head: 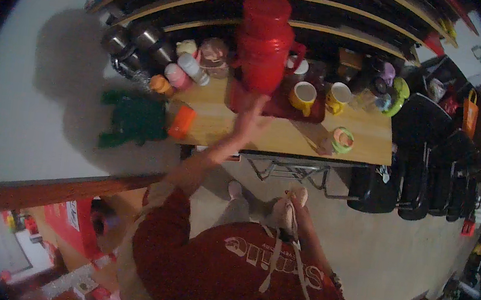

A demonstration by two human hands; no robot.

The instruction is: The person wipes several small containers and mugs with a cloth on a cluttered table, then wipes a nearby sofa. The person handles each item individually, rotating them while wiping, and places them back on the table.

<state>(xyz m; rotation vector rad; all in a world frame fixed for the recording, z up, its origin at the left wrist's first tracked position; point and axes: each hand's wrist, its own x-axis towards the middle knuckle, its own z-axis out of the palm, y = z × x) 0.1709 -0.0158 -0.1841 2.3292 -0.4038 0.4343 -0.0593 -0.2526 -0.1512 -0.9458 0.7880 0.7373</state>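
Note:
My left hand [253,109] is stretched over the near edge of a dark red tray [280,106], close to the base of a red thermos jug [262,60]. The hand is blurred, so whether its fingers touch the jug cannot be told. My right hand [296,202] hangs low before my body, over a light shoe, near a pale drawstring; its grip is unclear. Two yellow mugs stand right of the jug, one mug [304,95] on the tray and another mug [338,98] at its right. A green-rimmed round container [342,140] sits near the table's front edge.
The wooden table [224,133] carries an orange box [182,122] and clustered bottles [194,68] at left. A dark green bag [136,119] lies on the white surface beside it. Slatted shelves rise behind. Black chairs [429,112] stand at right; a folding metal frame [293,171] is under the table.

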